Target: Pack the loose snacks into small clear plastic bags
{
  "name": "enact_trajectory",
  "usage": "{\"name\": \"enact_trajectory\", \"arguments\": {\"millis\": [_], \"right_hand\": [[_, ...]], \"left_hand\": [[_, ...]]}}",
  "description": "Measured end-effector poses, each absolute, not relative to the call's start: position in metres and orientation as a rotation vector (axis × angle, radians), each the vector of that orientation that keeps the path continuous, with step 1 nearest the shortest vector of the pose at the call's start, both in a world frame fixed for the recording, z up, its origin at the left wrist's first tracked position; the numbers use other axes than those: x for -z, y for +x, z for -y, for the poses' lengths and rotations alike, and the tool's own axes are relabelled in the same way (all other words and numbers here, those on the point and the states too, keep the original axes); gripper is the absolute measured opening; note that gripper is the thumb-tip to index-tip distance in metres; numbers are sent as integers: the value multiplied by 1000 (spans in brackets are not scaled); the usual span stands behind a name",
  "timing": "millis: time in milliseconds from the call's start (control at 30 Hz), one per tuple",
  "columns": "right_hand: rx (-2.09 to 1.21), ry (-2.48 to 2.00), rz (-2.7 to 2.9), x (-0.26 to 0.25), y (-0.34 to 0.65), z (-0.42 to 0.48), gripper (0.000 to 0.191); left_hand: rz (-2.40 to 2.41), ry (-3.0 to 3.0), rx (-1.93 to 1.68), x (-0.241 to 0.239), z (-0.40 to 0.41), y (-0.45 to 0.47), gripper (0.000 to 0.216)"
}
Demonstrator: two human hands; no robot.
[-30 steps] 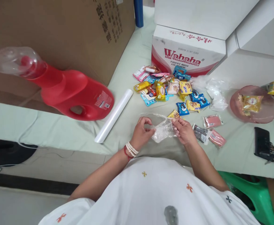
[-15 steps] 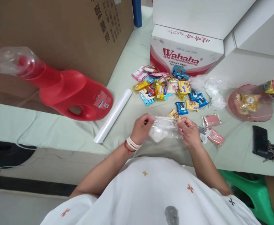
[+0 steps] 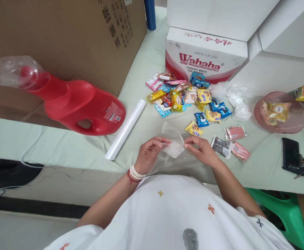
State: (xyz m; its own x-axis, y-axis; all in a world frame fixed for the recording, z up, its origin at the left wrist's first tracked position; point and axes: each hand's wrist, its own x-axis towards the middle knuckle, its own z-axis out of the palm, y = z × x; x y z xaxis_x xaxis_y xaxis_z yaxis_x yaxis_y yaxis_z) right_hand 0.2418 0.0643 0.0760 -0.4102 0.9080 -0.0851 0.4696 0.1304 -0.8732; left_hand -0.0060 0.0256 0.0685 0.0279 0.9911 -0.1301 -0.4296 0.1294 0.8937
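A clear plastic bag (image 3: 173,147), crumpled and with something whitish showing in its middle, is held up over the near side of the table. My left hand (image 3: 152,151) pinches its left side between thumb and fingers. On the right side, my right hand (image 3: 198,148) pinches it with thumb and forefinger. Just beyond the bag lies a yellow snack packet (image 3: 193,128). Past that, several wrapped snacks (image 3: 176,99) lie in a loose heap. Pink and dark flat packets (image 3: 235,133) sit close to my right hand.
A white plastic roll (image 3: 126,130) and a big red jug (image 3: 84,104) lie to the left. The Wahaba-lettered box (image 3: 204,52) stands behind the snacks. At right are a pink glass dish (image 3: 261,118), a phone (image 3: 289,154) with keys, and a green stool (image 3: 284,215) below.
The bag was stretched flat between both hands; now it is bunched together with a loose end standing up. My hands have come closer together, uncovering the yellow packet and the dark packet.
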Motion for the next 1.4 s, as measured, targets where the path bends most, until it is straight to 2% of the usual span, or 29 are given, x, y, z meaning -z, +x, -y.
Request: {"name": "enact_trajectory", "arguments": {"millis": [67,200,400,500,600,700,800,900,933,967,1033,1133,1233,1400], "right_hand": [[-1260,-1376,1862,-77,240,-70,38],[-1092,-1466,1681,-72,237,-72,41],[-1303,-1239,1930,-68,216,-59,30],[-1346,-1361,1713,-61,220,-61,32],[-1473,-1368,1511,-57,232,-65,34],[-1588,-1297,1492,-61,236,-65,33],[-1565,-1250,1618,-72,229,-63,32],[-1507,-1220,1757,-84,224,-64,32],[-1491,-1219,1792,-87,224,-64,32],[-1469,-1230,1814,-89,226,-65,31],[-1396,-1302,1813,-89,235,-64,32],[-1303,-1432,1735,-82,252,-57,33],[-1365,-1464,1658,-74,259,-47,33],[-1374,-1411,1723,-77,250,-43,33]], "left_hand": [[-933,830,-1331,-71,-23,-8,22],[-990,826,-1491,-69,-13,-17,19],[-1069,776,-1470,-68,-6,-20,22],[-1183,692,-1461,-64,-2,-26,28],[-1358,692,-1248,-55,6,-46,35],[-1667,893,-1029,-52,10,-67,39],[-1880,1449,-1076,-65,-2,-66,39],[-1655,1960,-955,-81,-29,-41,43],[-1567,2011,-884,-83,-39,-31,36],[-1489,1996,-823,-83,-48,-23,26],[-1417,1866,-775,-77,-62,-13,30],[-1518,1543,-940,-61,-66,-16,30],[-1619,1229,-1083,-51,-59,-24,31],[-1496,1493,-960,-63,-53,-12,33]]}}
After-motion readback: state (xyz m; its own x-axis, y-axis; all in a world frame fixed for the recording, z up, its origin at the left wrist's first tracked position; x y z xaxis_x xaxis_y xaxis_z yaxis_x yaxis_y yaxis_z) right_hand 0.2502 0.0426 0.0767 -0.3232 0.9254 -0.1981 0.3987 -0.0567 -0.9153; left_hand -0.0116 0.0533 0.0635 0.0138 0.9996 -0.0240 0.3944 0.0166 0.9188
